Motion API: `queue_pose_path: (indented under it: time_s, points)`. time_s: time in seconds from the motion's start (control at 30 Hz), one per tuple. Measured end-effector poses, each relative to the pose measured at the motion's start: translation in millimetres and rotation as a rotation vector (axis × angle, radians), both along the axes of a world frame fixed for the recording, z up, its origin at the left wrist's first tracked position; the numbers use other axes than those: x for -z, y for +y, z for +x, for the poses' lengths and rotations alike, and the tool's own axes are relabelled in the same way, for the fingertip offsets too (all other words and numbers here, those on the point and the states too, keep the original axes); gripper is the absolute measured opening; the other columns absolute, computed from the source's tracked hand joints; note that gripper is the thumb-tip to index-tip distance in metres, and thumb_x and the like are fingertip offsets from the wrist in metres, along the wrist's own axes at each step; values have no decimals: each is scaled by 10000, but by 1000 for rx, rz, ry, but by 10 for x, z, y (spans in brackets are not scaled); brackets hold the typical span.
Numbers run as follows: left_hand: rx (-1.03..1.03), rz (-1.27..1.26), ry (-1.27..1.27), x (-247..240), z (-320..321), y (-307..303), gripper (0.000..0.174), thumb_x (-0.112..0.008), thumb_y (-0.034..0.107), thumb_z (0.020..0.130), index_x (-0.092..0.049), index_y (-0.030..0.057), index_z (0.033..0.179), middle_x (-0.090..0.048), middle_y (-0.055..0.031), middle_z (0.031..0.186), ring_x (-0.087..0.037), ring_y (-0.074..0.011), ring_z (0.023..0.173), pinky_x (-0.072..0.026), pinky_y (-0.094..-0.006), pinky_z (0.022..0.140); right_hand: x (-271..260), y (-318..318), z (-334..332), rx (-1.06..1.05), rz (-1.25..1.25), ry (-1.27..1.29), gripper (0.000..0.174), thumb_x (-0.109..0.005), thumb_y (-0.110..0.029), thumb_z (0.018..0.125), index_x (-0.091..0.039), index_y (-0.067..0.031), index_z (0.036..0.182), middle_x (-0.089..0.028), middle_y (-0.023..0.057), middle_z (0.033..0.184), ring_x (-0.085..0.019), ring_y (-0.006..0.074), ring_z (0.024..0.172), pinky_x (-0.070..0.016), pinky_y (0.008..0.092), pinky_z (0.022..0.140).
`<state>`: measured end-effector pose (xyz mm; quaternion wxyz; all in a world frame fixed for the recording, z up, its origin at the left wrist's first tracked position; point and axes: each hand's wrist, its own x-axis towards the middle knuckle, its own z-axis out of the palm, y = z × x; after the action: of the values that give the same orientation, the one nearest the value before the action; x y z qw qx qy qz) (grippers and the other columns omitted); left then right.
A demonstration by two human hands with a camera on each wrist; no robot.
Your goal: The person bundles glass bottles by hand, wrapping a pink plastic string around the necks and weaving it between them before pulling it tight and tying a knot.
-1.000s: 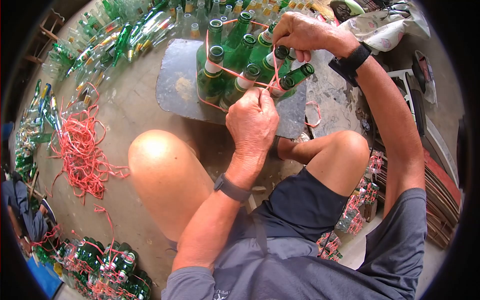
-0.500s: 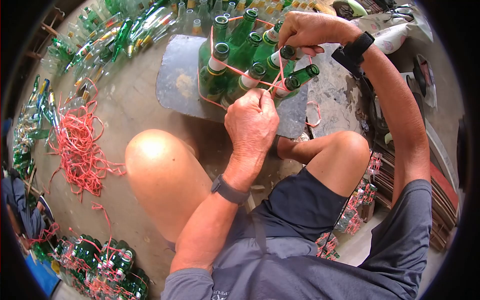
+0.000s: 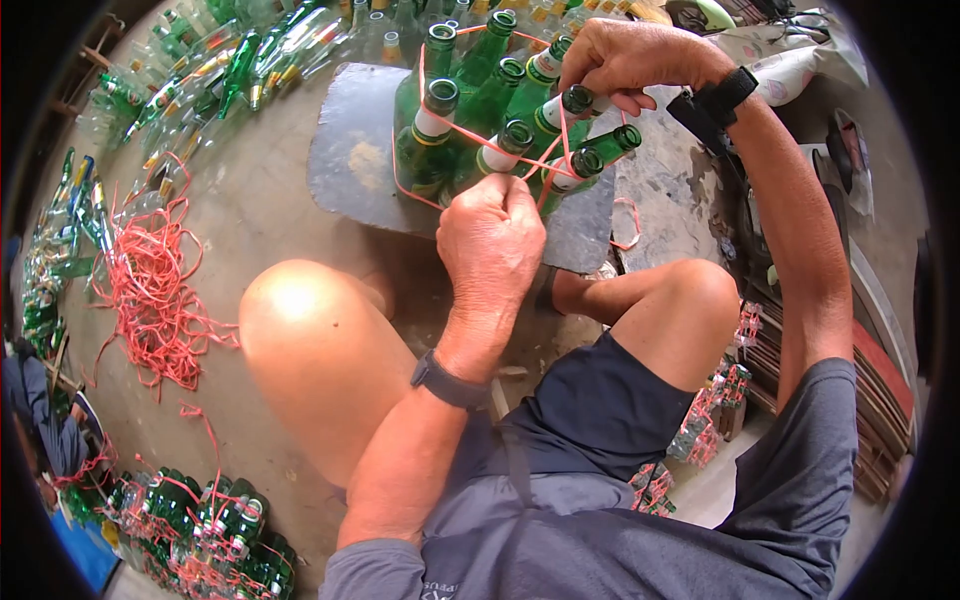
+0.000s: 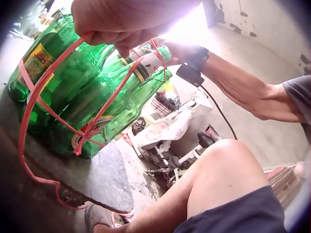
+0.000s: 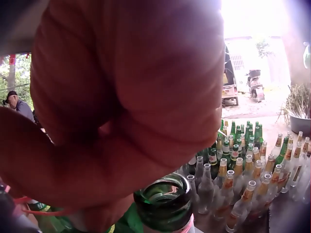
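A cluster of upright green bottles stands on a grey board, with pink cord around it and across the necks. The left hand pinches the cord at the cluster's near side; in the left wrist view the cord runs from the left hand down past the bottles, and a knot lies low on them. Curled over the cluster's right side, the right hand has its fingertips among the necks, apparently on cord. In the right wrist view the right hand hides its fingertips beside a bottle mouth.
A tangled heap of pink cord lies on the floor at left. Loose bottles fill the back left. Bound bottles stand at lower left, near another person. The wearer's bent knees flank the board's near side.
The left hand has drawn slightly down and left, keeping its pinch on the cord. The right hand has shifted slightly up and right. The bottle cluster appears slightly higher in the head view.
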<state>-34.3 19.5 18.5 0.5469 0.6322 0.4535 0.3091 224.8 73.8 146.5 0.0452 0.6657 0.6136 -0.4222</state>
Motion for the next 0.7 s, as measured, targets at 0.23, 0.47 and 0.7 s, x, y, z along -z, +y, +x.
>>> queue_pose_path:
  time_s: [0.23, 0.47, 0.7]
  points:
    - [-31, -21, -85, -4, -114, 89, 200, -663, 141, 962, -703, -5, 832, -624, -221, 693, -631, -416, 615, -512, -449, 631, 52, -174, -54, 120, 112, -22, 250, -659, -53, 934, -772, 77, 1115, -757, 79, 780, -654, 97, 487, -521, 251, 443]
    - [-32, 24, -96, 0, -120, 76, 206, -656, 119, 947, -659, -31, 806, -575, -213, 665, -570, -330, 560, -494, -429, 613, 139, -583, -371, 171, 631, -109, 546, -776, -323, 909, -697, 112, 1231, -767, 212, 954, -780, 326, 916, -623, 434, 821]
    - [0, -41, -241, -87, -130, 89, 193, -721, 129, 996, -756, -49, 929, -623, -71, 657, -551, -85, 625, -490, -338, 601, 280, -941, -952, 221, 698, -471, 918, -870, -426, 738, -569, 22, 1480, -614, 228, 1409, -657, 424, 1259, -570, 478, 1037]
